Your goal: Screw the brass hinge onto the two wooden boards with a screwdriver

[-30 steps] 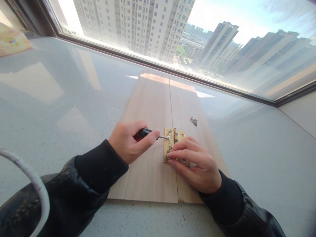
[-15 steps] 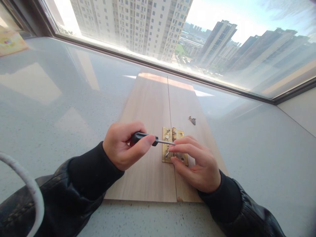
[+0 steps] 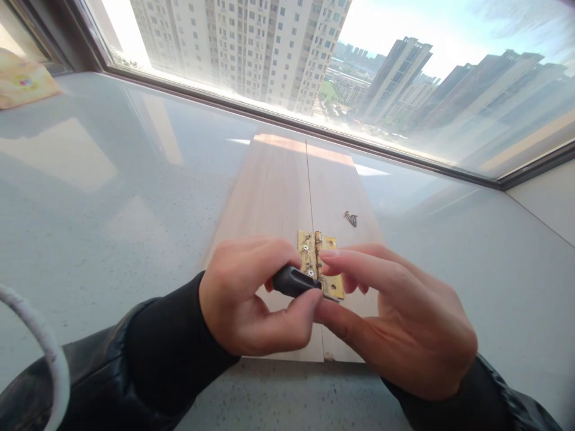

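We see the left hand (image 3: 256, 299) closed around a black-handled screwdriver (image 3: 294, 281), its shaft (image 3: 331, 297) crossing our view of a brass-coloured hinge (image 3: 313, 256). The right hand (image 3: 404, 317) faces it, thumb and forefinger parted; whether that thumb touches the shaft, we cannot tell. The hinge straddles the seam (image 3: 309, 185) between two pale boards (image 3: 274, 191); loose screws (image 3: 351, 219) lie beyond, rightward.

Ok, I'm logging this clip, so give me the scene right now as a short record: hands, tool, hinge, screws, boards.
Left hand: closed around the screwdriver
Right hand: thumb and fingers apart, close to the screwdriver's shaft; contact unclear
Hinge: brass-coloured, across the boards' seam; screw heads show on its left leaf
Loose screws: small pile, right board, beyond the hinge
Boards: two, side by side on the counter
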Tool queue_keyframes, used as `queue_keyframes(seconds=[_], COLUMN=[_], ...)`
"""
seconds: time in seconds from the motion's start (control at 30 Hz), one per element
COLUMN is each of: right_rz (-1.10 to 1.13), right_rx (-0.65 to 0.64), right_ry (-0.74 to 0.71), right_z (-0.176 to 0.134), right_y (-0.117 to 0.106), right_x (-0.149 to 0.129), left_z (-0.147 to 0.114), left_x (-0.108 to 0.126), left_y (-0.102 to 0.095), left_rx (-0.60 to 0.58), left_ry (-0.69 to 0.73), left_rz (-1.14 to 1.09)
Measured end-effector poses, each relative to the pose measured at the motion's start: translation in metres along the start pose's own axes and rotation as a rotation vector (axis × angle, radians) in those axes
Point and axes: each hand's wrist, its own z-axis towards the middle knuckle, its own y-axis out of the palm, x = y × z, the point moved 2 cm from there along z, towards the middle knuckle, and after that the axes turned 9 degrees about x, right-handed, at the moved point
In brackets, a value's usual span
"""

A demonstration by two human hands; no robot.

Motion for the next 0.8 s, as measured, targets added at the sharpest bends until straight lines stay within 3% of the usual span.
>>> queue_keyframes(seconds=[0.1,0.2,0.3,0.4,0.5,0.6,0.8], right_rz=[-0.016,0.007,0.119,0.282,0.316,0.282,0.244], right_rx=[-0.087,-0.077,-0.054,-0.074,-0.122,-0.115,-0.067], right_ry=[-0.032,0.013,0.177,0.398,0.523,0.534,0.467], right_z=[0.017,0.027,0.028,0.026,0.025,0.025,0.023], right_y=[-0.001,-0.001,-0.001,-0.001,-0.002,-0.001,0.004], right_x=[-0.01,-0.007,0.006,0.022,0.035,0.041,0.04], left_z=[0.009,0.018,0.022,0.019,0.014,0.01,0.01], left_x=[0.005,0.004,-0.007,-0.03,-0.057,-0.071,-0.065], left_y=[-0.001,0.001,0.002,-0.001,-0.005,-0.008,-0.006], left_rx=[0.026,-0.026,-0.045,0.042,0.101,0.149,0.109], left_ry=[-0.14,-0.155,-0.095,-0.059,-0.074,-0.194,-0.231], left_rz=[-0.038,-0.064,-0.059,0.076,0.235,0.293,0.319])
